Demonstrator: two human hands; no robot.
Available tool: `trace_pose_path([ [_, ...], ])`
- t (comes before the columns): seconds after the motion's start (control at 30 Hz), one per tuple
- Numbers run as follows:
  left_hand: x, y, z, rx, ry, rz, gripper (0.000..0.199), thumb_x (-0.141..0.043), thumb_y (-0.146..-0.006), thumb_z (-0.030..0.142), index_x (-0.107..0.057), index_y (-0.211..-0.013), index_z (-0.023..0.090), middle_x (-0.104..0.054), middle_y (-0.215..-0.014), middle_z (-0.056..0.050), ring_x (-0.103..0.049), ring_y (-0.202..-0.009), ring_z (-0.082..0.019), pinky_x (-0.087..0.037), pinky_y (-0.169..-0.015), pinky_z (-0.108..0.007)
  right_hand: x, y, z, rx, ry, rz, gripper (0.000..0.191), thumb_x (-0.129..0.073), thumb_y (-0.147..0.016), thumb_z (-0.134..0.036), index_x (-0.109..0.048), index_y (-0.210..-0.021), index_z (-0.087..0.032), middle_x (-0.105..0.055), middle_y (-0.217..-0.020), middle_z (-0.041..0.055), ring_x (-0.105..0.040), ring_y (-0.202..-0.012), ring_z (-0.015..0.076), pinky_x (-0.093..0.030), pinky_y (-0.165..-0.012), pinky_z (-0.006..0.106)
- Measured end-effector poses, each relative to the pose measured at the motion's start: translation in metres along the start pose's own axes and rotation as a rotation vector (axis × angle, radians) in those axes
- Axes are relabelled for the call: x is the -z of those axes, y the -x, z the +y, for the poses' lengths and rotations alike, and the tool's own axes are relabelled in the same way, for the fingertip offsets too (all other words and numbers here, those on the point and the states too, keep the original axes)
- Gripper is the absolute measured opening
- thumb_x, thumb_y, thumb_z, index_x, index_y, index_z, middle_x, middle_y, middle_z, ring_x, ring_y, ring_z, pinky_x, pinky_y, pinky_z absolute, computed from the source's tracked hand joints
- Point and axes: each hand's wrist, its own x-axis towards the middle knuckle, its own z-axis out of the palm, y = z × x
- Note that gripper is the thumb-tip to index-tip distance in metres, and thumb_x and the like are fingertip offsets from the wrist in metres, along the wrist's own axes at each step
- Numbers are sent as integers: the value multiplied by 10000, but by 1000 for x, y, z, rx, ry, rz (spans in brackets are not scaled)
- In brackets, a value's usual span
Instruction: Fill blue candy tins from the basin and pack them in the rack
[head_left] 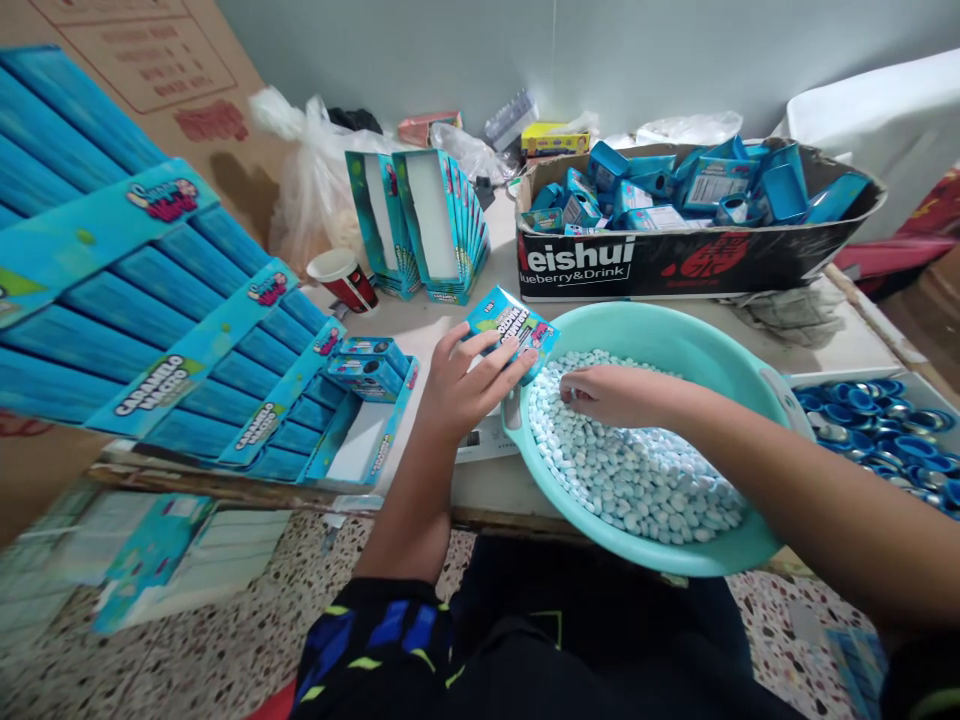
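Note:
A small blue candy box (pixel 517 322) is gripped in my left hand (pixel 476 375), tilted over the left rim of a turquoise basin (pixel 675 335). Pale blue and white candies (pixel 637 490) lie heaped in the basin. My right hand (pixel 604 395) reaches in at their left side, its fingers curled down into the candies; what lies between the fingertips is hidden. Left of my left hand, a display tray (pixel 360 455) on the table has a couple of filled-looking small boxes (pixel 369 370) standing at its far end.
Behind the basin stands a black carton (pixel 675 265) full of blue boxes. Blue lids or rings (pixel 877 420) lie in a white tray at right. Stacked display trays (pixel 172 300) lean at left, near a paper cup (pixel 343 280) and upright folded trays (pixel 435 225).

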Motion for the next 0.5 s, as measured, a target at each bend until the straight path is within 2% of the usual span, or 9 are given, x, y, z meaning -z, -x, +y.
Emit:
trace_pose_path([
  [0.07, -2, 2, -3, 13, 44, -50, 552, -678, -948, 121, -586, -1420, 392, -759, -1212, -15, -664, -1220, -214, -381, -1199, -465, 1, 1, -1, -4, 1, 1, 212, -489, -951, -216, -679, -1041, -196, -742, -1087, 106, -654, -923, 239, -425, -768, 322],
  [0.3, -11, 9, -4, 100, 52, 5, 457, -692, -942, 150, -671, -1321, 406, -762, -1171, -22, -656, -1180, -233, -393, -1120, -461, 2, 2, -2, -7, -1, 5, 204, -517, -944, -228, -704, -1026, -208, -748, -1070, 100, -659, -886, 235, -429, -754, 328],
  [0.5, -19, 5, -1, 221, 94, -43, 362, -640, -969, 186, -691, -1283, 357, -754, -1151, -52, -643, -1138, -248, -440, -1020, -463, 6, 3, -5, -52, 6, -13, 208, -520, -956, -238, -698, -1059, -208, -746, -1107, 97, -660, -925, 237, -424, -746, 323],
])
